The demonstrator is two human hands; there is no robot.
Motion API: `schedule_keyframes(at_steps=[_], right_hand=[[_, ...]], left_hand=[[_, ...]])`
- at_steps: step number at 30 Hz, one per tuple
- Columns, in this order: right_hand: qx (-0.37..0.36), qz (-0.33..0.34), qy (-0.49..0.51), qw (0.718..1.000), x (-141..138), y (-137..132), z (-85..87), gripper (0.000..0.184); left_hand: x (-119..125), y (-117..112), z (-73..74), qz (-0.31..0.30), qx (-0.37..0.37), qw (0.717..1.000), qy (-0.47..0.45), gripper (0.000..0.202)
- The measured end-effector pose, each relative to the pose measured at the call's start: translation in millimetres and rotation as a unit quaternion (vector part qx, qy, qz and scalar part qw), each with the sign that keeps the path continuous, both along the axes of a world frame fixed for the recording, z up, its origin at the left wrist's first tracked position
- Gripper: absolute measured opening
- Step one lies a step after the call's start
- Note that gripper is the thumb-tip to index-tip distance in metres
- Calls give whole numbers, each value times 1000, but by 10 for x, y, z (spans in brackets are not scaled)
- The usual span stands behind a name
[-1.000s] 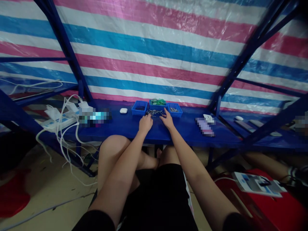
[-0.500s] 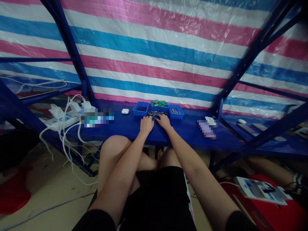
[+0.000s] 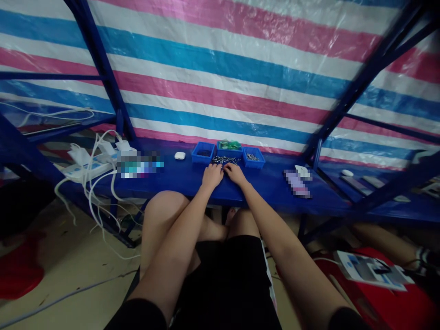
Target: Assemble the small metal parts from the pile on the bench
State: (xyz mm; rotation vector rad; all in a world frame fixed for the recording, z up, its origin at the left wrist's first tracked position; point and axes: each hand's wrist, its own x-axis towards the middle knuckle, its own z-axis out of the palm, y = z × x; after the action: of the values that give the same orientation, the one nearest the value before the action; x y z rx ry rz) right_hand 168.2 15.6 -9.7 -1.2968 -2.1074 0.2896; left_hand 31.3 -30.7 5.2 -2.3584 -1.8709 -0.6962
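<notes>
My left hand [image 3: 212, 176] and my right hand [image 3: 235, 173] meet at the near side of a pile of thin, shiny metal pieces [image 3: 225, 159] on the blue table. Their fingertips almost touch, and both are closed in a pinch. Whatever lies between the fingers is too small to make out. Behind the pile are three blue bins: the left bin [image 3: 202, 160] holds dark small parts, the middle bin [image 3: 229, 149] green plastic bags, the right bin [image 3: 253, 163] small silvery parts.
A white earbud case [image 3: 179, 156] lies left of the bins. Farther left, a power strip [image 3: 91, 167] trails white cables over the table edge. A purple phone-like thing [image 3: 297, 183], partly blurred out, lies to the right. Blue metal frame posts [image 3: 103, 68] flank a striped sheet [image 3: 220, 87].
My right hand's fingers have drawn back from the pile and curled in toward my left fingertips. My left hand has shifted slightly right. The view has tilted a little.
</notes>
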Motion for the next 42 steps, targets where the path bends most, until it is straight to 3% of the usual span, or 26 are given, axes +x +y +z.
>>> schedule_keyframes(at_steps=[4, 10, 18, 28, 35, 42], right_hand=[[8, 8, 35, 999, 19, -49, -9, 16], [19, 5, 53, 998, 13, -45, 8, 16], [20, -8, 86, 996, 43, -29, -12, 21], [12, -10, 82, 997, 48, -32, -17, 23], [15, -11, 103, 994, 36, -62, 11, 21], [19, -32, 139, 990, 30, -104, 61, 28]], left_hand=[[-1, 12, 3, -25, -11, 1000, 8, 29], [-17, 19, -6, -23, 27, 999, -8, 28], [-10, -22, 36, -13, 25, 999, -23, 28], [7, -29, 42, -50, 53, 996, -59, 25], [7, -3, 19, -31, 16, 997, -65, 24], [-14, -32, 43, -4, 33, 999, -25, 26]])
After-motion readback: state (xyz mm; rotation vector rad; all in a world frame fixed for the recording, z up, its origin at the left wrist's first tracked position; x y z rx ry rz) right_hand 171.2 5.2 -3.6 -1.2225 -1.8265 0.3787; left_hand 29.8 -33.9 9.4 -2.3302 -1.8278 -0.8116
